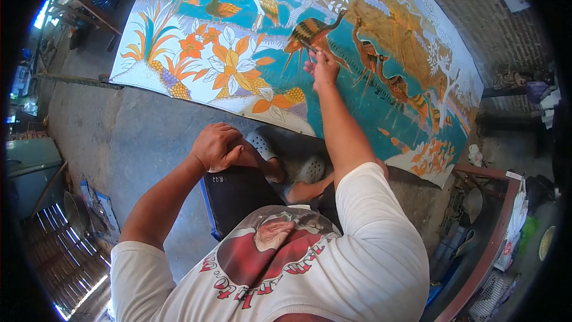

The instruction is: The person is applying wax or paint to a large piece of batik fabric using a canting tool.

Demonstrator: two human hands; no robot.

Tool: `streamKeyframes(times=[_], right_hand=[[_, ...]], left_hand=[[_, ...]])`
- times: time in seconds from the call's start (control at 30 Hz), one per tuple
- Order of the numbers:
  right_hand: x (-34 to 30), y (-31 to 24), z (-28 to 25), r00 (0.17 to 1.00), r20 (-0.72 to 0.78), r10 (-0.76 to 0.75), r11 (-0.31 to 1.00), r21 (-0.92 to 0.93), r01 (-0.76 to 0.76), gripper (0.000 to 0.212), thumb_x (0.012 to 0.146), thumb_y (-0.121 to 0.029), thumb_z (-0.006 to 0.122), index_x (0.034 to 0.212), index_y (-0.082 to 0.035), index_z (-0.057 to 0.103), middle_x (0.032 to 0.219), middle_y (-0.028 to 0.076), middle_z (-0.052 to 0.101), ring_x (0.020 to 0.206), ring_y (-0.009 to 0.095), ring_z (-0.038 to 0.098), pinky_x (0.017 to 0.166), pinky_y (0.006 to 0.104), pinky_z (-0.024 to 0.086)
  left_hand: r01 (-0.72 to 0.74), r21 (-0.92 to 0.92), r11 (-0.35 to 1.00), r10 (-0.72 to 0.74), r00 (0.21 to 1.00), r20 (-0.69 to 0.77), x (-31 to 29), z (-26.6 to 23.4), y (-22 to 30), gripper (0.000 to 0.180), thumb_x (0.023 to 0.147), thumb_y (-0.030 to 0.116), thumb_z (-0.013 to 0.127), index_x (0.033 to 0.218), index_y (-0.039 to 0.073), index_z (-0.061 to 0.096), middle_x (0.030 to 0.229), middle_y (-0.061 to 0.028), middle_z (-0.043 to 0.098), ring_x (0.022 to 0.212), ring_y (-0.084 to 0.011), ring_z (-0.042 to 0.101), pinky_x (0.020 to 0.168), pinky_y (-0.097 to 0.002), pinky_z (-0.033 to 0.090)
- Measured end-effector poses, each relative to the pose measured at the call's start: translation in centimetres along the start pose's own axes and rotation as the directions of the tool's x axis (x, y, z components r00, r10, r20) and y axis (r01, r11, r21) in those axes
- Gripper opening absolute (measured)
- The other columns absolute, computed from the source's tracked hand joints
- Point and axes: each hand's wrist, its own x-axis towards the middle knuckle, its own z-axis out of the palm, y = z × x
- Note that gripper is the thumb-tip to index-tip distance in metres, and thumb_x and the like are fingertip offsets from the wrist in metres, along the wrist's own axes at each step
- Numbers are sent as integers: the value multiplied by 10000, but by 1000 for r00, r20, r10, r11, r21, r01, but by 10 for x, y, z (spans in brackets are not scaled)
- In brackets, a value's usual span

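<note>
A large painted panel point(357, 92) slants in front of me, with wading birds, teal water, orange flowers and white leafy trees on it. My right hand point(323, 70) reaches to its middle, closed round a slim dark paintbrush point(306, 44). The brush tip lies over a brown-and-gold bird point(313, 31); whether it touches the surface I cannot tell. My left hand point(217, 146) rests on my left knee, holding nothing, its thumb apart from the fingers, which drape over the knee.
Grey clogs point(311, 170) are on my feet below the panel's lower edge. A reddish-brown wooden frame point(491, 244) with assorted items stands at right. At left are a greenish cabinet-like box point(33, 164) and a slatted surface point(62, 262). A brick wall point(506, 42) rises at far right.
</note>
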Motion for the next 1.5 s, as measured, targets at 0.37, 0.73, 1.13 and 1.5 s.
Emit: streamKeyframes(times=[0.37,0.73,1.13,1.5], right_hand=[[-8,5,-5,1000,15,-10,996,-90,11,269,1026,-174,526,1213,-34,660,1038,135,722,636,176,666,549,324,588],[-5,3,1,997,39,-68,989,-131,73,281,1022,-180,524,1223,-33,654,1068,139,718,642,192,673,562,331,592],[-30,-11,-19,999,36,25,962,269,-34,227,979,-168,581,1126,-19,671,903,112,705,658,179,666,575,348,596],[-146,-76,-237,990,136,38,794,597,-112,274,987,-275,599,1136,-54,663,905,87,731,744,212,686,729,420,587]], left_hand=[[20,13,1000,-20,1000,11,0,0,2,374,772,267,632,1019,-9,677,1039,-202,692,1009,-395,632,905,-470,496],[12,13,1000,-12,1000,-2,1,-1,5,370,795,298,626,1004,-5,666,1020,-202,687,996,-402,628,899,-474,494],[88,83,993,-95,992,81,8,4,0,356,789,325,618,975,27,676,987,-182,690,985,-398,621,879,-480,496],[245,231,942,-297,927,230,13,6,8,436,865,419,607,1092,66,724,1067,-191,708,1056,-404,634,927,-476,503]])
